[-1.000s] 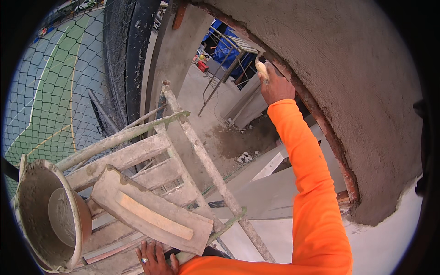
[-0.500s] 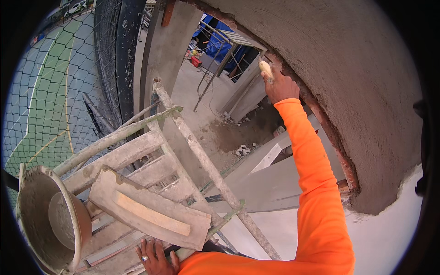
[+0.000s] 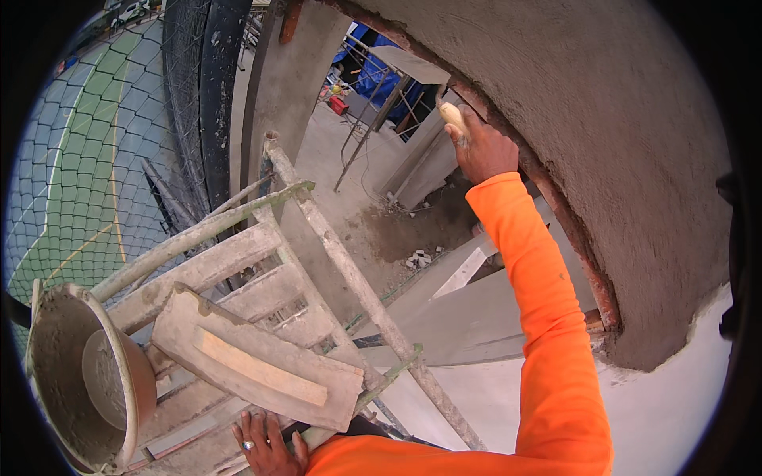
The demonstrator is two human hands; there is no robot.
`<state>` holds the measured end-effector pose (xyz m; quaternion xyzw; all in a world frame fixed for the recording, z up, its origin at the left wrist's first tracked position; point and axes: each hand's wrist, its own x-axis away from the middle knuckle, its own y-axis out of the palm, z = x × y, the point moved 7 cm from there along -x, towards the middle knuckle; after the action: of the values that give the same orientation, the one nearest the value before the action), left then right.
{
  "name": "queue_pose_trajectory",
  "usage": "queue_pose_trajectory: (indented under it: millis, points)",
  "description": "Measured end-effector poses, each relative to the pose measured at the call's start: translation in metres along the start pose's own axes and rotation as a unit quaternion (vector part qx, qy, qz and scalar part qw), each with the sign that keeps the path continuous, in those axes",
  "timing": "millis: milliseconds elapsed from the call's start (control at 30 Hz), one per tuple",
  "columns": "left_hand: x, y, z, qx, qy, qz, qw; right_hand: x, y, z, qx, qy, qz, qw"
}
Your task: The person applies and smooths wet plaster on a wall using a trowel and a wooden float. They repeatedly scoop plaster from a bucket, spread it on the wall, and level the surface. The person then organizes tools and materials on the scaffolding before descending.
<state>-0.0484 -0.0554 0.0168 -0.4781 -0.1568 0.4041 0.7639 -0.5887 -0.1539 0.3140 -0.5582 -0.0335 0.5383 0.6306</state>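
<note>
My right hand [image 3: 486,148] is wrapped round the pale wooden handle of a trowel [image 3: 451,117], out at the edge of the curved opening. The trowel's grey blade points up and away, beside the rough rim of the wet plastered wall [image 3: 587,119]. Low in the picture, my left hand [image 3: 270,446], with a ring on one finger, lies with fingers apart on the scaffold boards. Just above it rests a mortar-stained wooden float [image 3: 178,325] with a long pale grip strip. To its left stands a round brown bucket [image 3: 144,381], its inside coated with grey mortar.
Scaffold tubes [image 3: 341,246] and slatted boards [image 3: 198,274] span the area in front of me. Far below lie a concrete floor with rubble [image 3: 421,259] and another scaffold frame. Netting [image 3: 87,166] hangs at the left, before a green and blue court.
My right hand has tilted the trowel slightly leftward, and its blade now shows out from the rim. My left hand, the float and the bucket stay about where they were.
</note>
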Motion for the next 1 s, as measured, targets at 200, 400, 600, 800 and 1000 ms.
queue_pose_trajectory:
  millis: [200, 400, 600, 800, 1000]
  points:
    - [-0.001, 0.0, -0.001, -0.003, 0.004, 0.003, 1.0, 0.006, -0.006, 0.0, -0.02, 0.006, 0.029, 0.999]
    - [0.0, 0.0, 0.001, -0.004, 0.014, 0.008, 1.0, 0.016, -0.011, 0.015, -0.039, 0.037, 0.029, 0.998]
    - [0.0, -0.001, 0.002, 0.002, 0.025, 0.004, 1.0, 0.038, -0.015, 0.038, -0.06, 0.109, -0.026, 0.992]
    - [0.0, -0.004, 0.005, -0.002, 0.024, 0.025, 0.999, 0.094, -0.03, 0.053, -0.059, 0.07, -0.015, 0.996]
    - [0.002, -0.003, 0.01, -0.01, 0.028, 0.03, 0.999, 0.16, -0.053, 0.098, -0.089, 0.1, 0.017, 0.991]
